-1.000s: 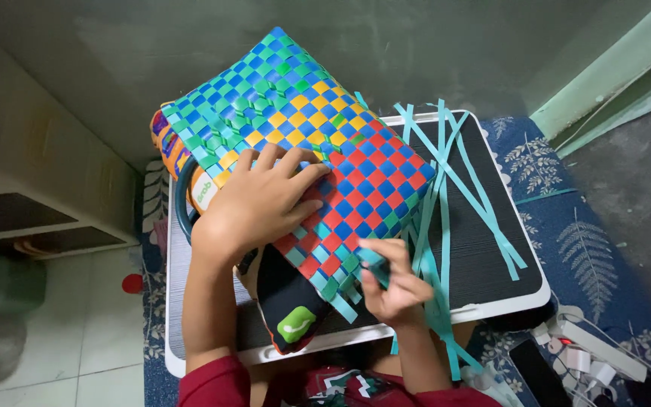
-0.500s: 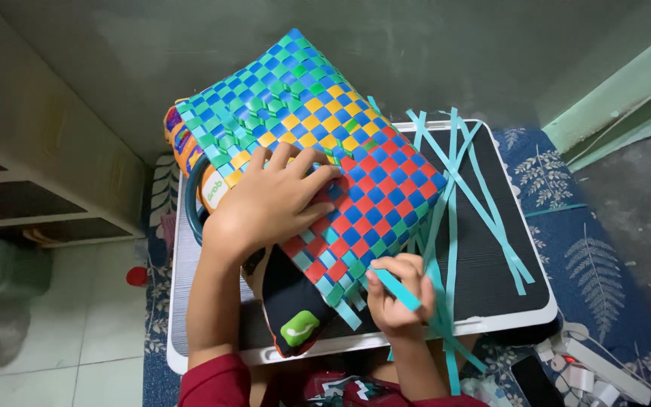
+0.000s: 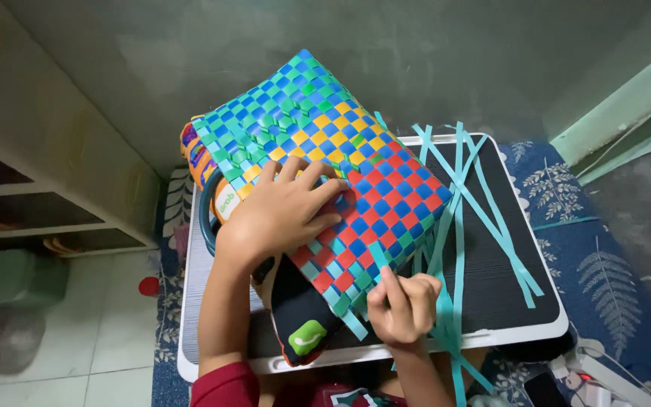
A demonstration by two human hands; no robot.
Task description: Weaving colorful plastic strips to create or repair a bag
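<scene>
Head view: woven basket [image 3: 318, 158] w/ chequered plastic strips in green, blue, yellow, red lies tilted on a small white-rimmed table [image 3: 190, 316] w/ dark top. Left hand [image 3: 284, 211] flat on the basket's woven face, fingers spread wide, palm pressing down near the centre-left, over the yellow/red bands. Right hand [image 3: 401, 305] at the basket's lower edge, just below the red section, fingers pinched narrow on a teal strip [image 3: 377, 256] that runs up into the weave. So basket sits under the left hand and above/left of the right hand, touching both.

Loose teal strips [image 3: 484, 211] fan out from the basket's right edge across the tabletop, some hanging past the front rim. Dark pouch [image 3: 299, 316] w/ green patch sticks out from under the basket, btwn the two forearms. Red sleeve [image 3: 224, 384] on left arm. Blue leaf-pattern rug [image 3: 612, 279] under the table; white shelf unit [image 3: 54, 218] at left; pale green stool [image 3: 16, 279] on the tiled floor.
</scene>
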